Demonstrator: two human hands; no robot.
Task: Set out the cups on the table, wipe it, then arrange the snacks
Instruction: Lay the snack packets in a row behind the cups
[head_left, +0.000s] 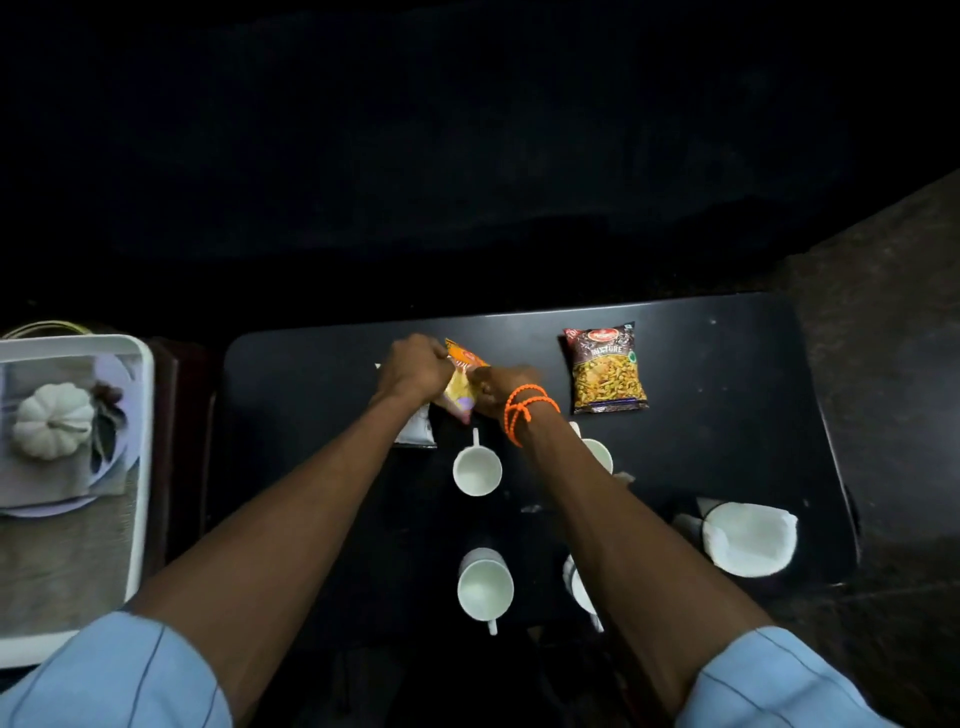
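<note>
On the black table (727, 441) both my hands grip an orange and yellow snack packet (462, 382) at the far middle. My left hand (413, 366) holds its left side, my right hand (501, 389) its right side. A brown mixture snack packet (605, 369) lies flat to the right. Several white cups stand nearer me: one (477, 470) below the hands, one (597, 454) partly hidden by my right forearm, one (485, 590) at the near middle, one (579, 587) mostly hidden by my right arm.
A white cloth (748, 538) lies bunched at the table's right edge. A pale packet (415, 431) peeks from under my left wrist. Left of the table sits a white tray (140, 467) holding a white pumpkin ornament (52, 421) on a plate.
</note>
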